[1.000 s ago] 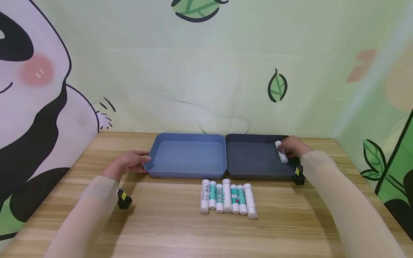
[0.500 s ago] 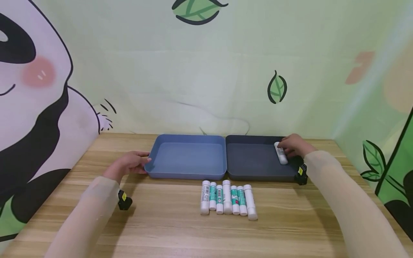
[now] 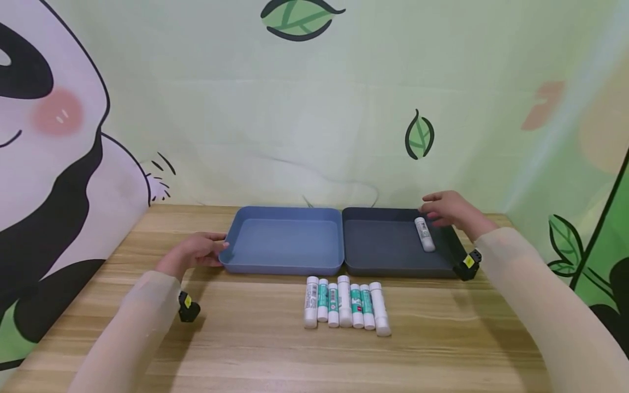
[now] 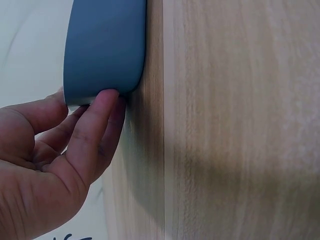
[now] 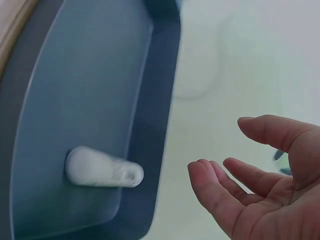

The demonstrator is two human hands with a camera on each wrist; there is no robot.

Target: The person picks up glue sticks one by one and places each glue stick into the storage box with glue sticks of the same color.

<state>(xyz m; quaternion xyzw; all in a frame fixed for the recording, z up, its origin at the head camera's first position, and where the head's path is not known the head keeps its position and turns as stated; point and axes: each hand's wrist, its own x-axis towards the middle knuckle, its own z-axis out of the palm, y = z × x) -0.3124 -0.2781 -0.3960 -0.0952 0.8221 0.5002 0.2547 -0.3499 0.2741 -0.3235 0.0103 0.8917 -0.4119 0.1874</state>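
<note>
A white glue stick (image 3: 425,234) lies at a slant in the right part of the dark grey tray (image 3: 378,268). My right hand (image 3: 451,210) hovers over that tray's back right corner, fingers spread and holding nothing. In the right wrist view, the thumb and fingers stand apart from the glue stick (image 5: 102,169). At the far left, my left hand (image 3: 199,249) touches the outer end of the blue tray (image 3: 282,269). The left wrist view shows its fingertips (image 4: 106,95) against the tray's end wall.
In front of the trays, several glue sticks (image 3: 344,303) lie side by side in a row on the wooden table (image 3: 255,344), some longer and white, others shorter with green labels. The trays stand side by side near the printed backdrop (image 3: 221,136).
My right hand has let go of the glue stick in the dark tray and lifted up and to the right, its fingers spreading. The left hand stays at the blue tray.
</note>
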